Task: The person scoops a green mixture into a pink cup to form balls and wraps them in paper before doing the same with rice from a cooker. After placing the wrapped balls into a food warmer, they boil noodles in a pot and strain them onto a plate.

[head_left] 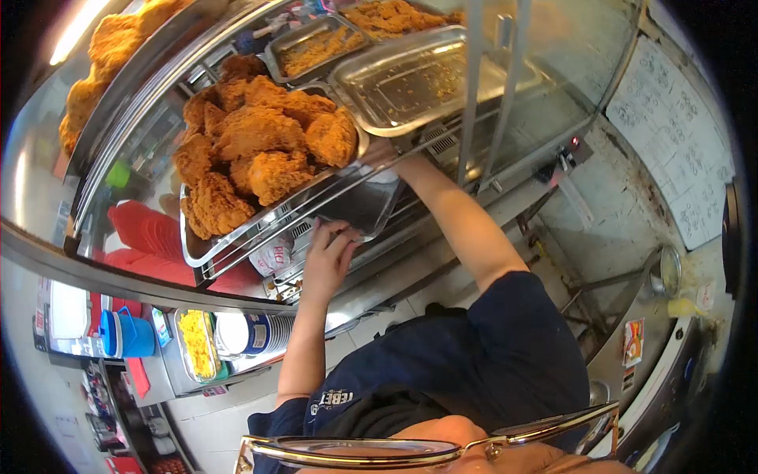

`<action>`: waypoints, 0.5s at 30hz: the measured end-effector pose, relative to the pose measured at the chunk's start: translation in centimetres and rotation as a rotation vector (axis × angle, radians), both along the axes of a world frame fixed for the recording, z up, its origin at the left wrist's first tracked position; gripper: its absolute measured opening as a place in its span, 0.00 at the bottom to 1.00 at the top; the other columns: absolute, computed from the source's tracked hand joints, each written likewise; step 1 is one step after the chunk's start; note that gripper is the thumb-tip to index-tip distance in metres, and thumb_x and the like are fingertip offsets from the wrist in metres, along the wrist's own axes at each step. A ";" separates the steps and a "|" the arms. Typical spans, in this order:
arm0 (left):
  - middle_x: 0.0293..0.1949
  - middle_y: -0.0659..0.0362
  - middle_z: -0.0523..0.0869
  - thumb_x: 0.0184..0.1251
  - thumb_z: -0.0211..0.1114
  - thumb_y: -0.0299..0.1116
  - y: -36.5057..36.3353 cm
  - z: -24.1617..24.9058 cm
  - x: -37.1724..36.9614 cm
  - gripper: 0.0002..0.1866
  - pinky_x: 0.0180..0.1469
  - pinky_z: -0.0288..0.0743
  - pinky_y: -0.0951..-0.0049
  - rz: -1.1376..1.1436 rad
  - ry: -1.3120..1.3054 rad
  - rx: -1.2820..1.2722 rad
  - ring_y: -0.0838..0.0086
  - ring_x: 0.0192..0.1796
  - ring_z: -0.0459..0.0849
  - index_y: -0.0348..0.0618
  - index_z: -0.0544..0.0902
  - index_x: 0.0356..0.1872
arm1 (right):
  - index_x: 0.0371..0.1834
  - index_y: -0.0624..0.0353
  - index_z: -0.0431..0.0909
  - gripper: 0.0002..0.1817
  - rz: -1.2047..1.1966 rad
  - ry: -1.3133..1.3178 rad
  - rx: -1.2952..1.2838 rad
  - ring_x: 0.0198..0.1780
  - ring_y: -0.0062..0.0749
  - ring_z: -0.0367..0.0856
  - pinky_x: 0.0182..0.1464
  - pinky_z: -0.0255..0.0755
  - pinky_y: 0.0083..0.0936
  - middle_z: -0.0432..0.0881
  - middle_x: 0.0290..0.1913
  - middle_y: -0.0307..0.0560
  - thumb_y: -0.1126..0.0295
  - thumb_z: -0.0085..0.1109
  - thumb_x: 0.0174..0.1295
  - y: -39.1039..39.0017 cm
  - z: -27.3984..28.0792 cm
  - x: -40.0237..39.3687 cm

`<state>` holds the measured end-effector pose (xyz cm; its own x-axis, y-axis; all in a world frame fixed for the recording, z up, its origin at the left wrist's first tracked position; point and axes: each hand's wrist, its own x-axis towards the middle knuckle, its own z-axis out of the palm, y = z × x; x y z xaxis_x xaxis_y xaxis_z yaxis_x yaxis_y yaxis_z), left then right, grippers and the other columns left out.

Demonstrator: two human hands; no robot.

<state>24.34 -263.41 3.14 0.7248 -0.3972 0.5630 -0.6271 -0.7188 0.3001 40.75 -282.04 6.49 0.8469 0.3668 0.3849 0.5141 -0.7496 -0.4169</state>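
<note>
Both hands up at a warming cabinet of fried chicken, well apart from each other.

Left hand (328, 253) raised against the lower edge of a dark steel pan (365, 204), fingers loosely spread and touching its lip, not wrapped around it. Right hand (382, 152) reaching higher, mostly hidden between the heaped chicken tray (197, 251) and an empty crumb-strewn tray (403, 79); impossible to tell whether closed on anything. Steel pan sitting just under the chicken tray, tilted, on the wire rack. Fried chicken (260, 142) piled high, touching the empty tray's near corner. Further trays of crumbs and chicken behind. Down on the counter at lower left, a tub of yellow food (196, 344) beside a stack of cups (254, 333) and a blue container (126, 336).
</note>
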 end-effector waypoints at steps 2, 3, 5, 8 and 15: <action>0.42 0.58 0.78 0.51 0.67 0.25 -0.8 0.1 0.2 0.11 0.61 0.65 0.52 -0.036 0.052 -0.053 0.60 0.45 0.79 0.47 0.81 0.38 | 0.53 0.55 0.72 0.24 -0.075 -0.079 0.046 0.55 0.46 0.74 0.59 0.65 0.38 0.76 0.53 0.55 0.61 0.52 0.51 -0.8 -0.9 2.2; 0.42 0.58 0.78 0.51 0.67 0.25 -1.5 0.1 0.4 0.11 0.61 0.65 0.52 -0.048 0.059 -0.046 0.60 0.45 0.79 0.47 0.81 0.38 | 0.53 0.55 0.72 0.24 -0.093 -0.100 0.054 0.55 0.46 0.73 0.60 0.64 0.38 0.75 0.54 0.55 0.61 0.52 0.51 -1.1 -0.9 2.8; 0.42 0.58 0.78 0.50 0.67 0.27 -3.3 0.1 0.9 0.11 0.58 0.70 0.59 0.029 0.095 -0.090 0.60 0.44 0.79 0.47 0.82 0.37 | 0.54 0.55 0.72 0.24 -0.104 -0.156 0.067 0.56 0.47 0.73 0.60 0.63 0.39 0.75 0.54 0.55 0.62 0.51 0.52 -1.1 -1.5 2.4; 0.43 0.56 0.79 0.52 0.66 0.29 -6.7 1.1 2.6 0.10 0.50 0.75 0.62 0.081 0.171 -0.045 0.58 0.44 0.80 0.47 0.82 0.37 | 0.54 0.54 0.71 0.22 -0.099 0.041 0.113 0.56 0.50 0.72 0.63 0.59 0.42 0.76 0.52 0.57 0.65 0.45 0.55 -2.0 0.6 -6.2; 0.49 0.53 0.80 0.55 0.60 0.27 -12.6 0.1 11.9 0.08 0.50 0.73 0.63 0.178 0.280 0.041 0.60 0.49 0.80 0.44 0.84 0.37 | 0.39 0.61 0.78 0.13 -0.073 -0.582 0.541 0.41 0.40 0.79 0.45 0.73 0.27 0.80 0.38 0.49 0.82 0.57 0.48 -10.3 2.7 -15.1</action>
